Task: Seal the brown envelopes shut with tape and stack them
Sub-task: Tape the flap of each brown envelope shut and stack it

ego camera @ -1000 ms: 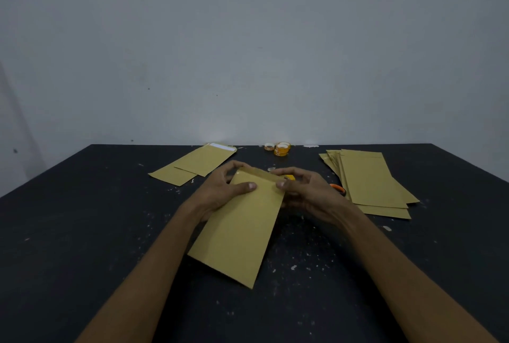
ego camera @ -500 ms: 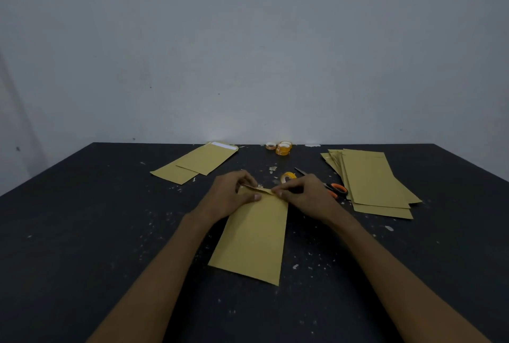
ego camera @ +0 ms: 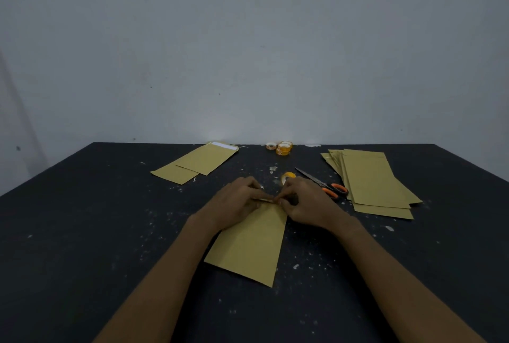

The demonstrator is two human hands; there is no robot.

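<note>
Fingertips point(ego camera: 283, 201) of both hands are bunched up at the far end of the envelope point(ego camera: 253, 243), pinching its folded flap point(ego camera: 265, 200) down along the crease. The left hand point(ego camera: 237, 202) has the flap's left part and the right hand point(ego camera: 305, 205) has its right part. Can't really make out the thumbs, and I see no tape on the fingers. The envelope itself lies flat on the black table point(ego camera: 82, 232), pretty much dead centre, long way toward the camera.

Just past the right hand sits a tape roll point(ego camera: 287, 176), with the orange-handled scissors point(ego camera: 327, 185) to the right of it, nobody touching either. Two more rolls point(ego camera: 283, 147) sit at the far edge. On the right there's a messy pile of envelopes point(ego camera: 371, 185). Far left are two envelopes point(ego camera: 192, 163), the top one showing a white strip at its far end.

My guess is this one's at the fold-the-flap stage, tape not yet cut or stuck. Which heap is the finished one, honestly can't tell, but plenty looks left.
</note>
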